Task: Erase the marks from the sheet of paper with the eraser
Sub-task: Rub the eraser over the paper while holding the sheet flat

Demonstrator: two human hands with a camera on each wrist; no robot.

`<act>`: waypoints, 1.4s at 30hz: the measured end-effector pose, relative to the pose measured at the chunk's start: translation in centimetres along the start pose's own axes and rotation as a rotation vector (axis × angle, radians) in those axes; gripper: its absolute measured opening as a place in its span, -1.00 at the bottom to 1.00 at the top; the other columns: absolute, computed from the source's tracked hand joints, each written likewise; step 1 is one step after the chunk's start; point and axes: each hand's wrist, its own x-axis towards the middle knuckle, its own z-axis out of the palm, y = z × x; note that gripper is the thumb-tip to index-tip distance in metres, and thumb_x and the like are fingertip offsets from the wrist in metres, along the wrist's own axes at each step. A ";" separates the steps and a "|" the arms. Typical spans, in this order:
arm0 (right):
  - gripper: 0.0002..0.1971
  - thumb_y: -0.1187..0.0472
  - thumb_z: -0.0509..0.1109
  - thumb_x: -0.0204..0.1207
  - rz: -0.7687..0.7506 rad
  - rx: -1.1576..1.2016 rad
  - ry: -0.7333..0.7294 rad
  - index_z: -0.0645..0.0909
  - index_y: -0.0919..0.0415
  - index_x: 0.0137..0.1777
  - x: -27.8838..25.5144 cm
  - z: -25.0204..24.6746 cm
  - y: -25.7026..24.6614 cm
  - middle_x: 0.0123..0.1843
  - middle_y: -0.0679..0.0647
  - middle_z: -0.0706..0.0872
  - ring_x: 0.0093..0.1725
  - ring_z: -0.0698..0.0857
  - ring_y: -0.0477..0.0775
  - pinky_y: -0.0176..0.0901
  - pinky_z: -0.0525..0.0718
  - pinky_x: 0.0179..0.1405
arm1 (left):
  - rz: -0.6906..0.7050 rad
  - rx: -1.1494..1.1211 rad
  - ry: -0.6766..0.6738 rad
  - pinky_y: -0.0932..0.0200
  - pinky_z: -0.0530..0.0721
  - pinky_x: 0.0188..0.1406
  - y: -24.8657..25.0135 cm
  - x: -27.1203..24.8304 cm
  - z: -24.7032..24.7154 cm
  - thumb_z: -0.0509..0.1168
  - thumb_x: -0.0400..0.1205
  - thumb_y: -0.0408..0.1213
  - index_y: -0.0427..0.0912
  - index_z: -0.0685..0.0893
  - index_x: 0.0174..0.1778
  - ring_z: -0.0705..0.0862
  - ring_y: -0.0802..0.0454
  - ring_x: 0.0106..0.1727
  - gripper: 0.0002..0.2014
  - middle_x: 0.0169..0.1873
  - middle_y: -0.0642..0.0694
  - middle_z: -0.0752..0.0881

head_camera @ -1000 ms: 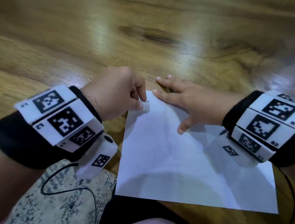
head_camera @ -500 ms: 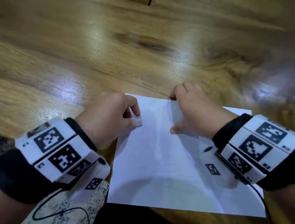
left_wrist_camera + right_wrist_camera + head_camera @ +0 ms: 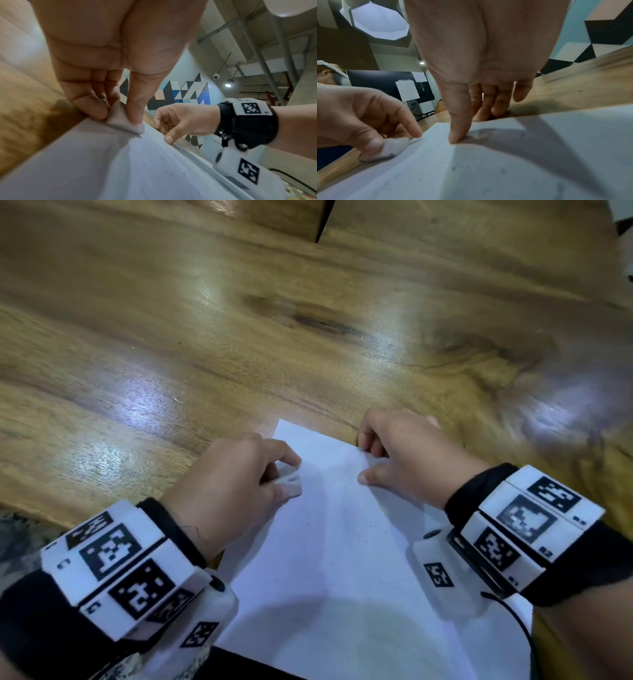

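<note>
Two hands worked over one sheet of paper [image 3: 346, 570] that lay flat on the wooden bench [image 3: 212, 344], and there was one eraser [image 3: 291, 481] in play. At the left, a patterned mat [image 3: 13, 539] showed past the near edge of the bench. The left hand [image 3: 226, 487] was curled closed round the white eraser, pinching it between thumb and fingers, with the eraser's lower edge touching the sheet just inside its left edge, near the far left corner. The left wrist view showed the same grip [image 3: 126, 121], thumb on one face and fingertips on the other. The sheet carried a few faint grey specks and thin pencil traces [image 3: 371, 525] toward its middle; how many could not be told. To the right, the right hand [image 3: 407, 457] held nothing: its fingers were bent, their tips set on the far edge of the sheet, and the thumb [image 3: 458, 129] pressed down on the paper. Each wrist wore one black band [image 3: 479, 491] with white marker blocks.
</note>
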 end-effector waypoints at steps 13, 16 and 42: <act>-0.32 0.02 0.64 0.21 0.121 0.038 0.075 0.39 0.19 0.24 -0.8 1.7 -1.2 0.21 0.07 0.44 0.26 0.41 0.10 -0.16 0.38 0.11 | 0.037 0.061 -0.011 0.47 0.35 -0.37 0.1 0.7 0.0 0.40 0.44 -0.10 -0.01 0.71 0.02 0.51 0.11 -0.27 -0.76 -0.26 0.00 0.61; -0.43 0.03 0.60 0.28 0.088 0.053 0.078 0.41 0.17 0.18 -0.9 1.8 -1.1 0.10 0.04 0.45 0.21 0.43 0.09 -0.15 0.38 0.14 | 0.047 0.050 -0.019 0.57 0.34 -0.35 0.1 1.0 -0.2 0.40 0.45 -0.12 -0.03 0.72 0.00 0.48 0.24 -0.34 -0.78 -0.31 0.01 0.63; -0.90 0.23 0.50 0.43 0.120 0.123 0.202 0.61 0.13 -0.17 3.7 -1.8 2.5 -0.29 -0.06 0.51 -0.16 0.49 -0.01 -0.23 0.37 -0.26 | 0.061 0.116 -0.054 0.27 0.33 -0.26 1.7 5.5 -1.2 0.40 0.46 -0.25 -0.03 0.71 -0.01 0.50 0.03 -0.28 -0.80 -0.46 0.13 0.54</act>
